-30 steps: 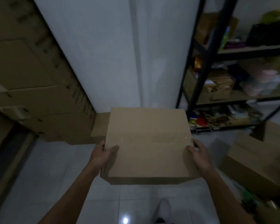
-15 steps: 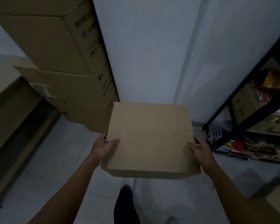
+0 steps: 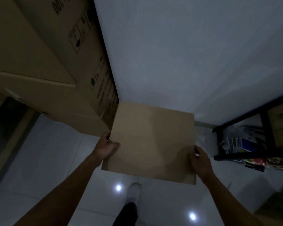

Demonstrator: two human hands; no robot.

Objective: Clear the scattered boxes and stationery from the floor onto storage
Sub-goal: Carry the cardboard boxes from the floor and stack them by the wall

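Risk: the plain brown cardboard box (image 3: 152,141), carried clear of the white tiled floor (image 3: 44,160), could snag its far left corner on the tall stack of printed brown cartons (image 3: 59,75) just beside it, twisting it out of the grip. Light is poor, hiding obstacles underfoot. The left hand (image 3: 105,146) clamps the box's left edge, thumb on top; the right hand (image 3: 200,158) clamps the right edge. The box sits between both hands, near the white wall (image 3: 186,54).

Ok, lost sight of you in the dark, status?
Left hand and right hand grip the cardboard box by its sides. Box off the floor. Stacked cartons close on left, black shelf on right.
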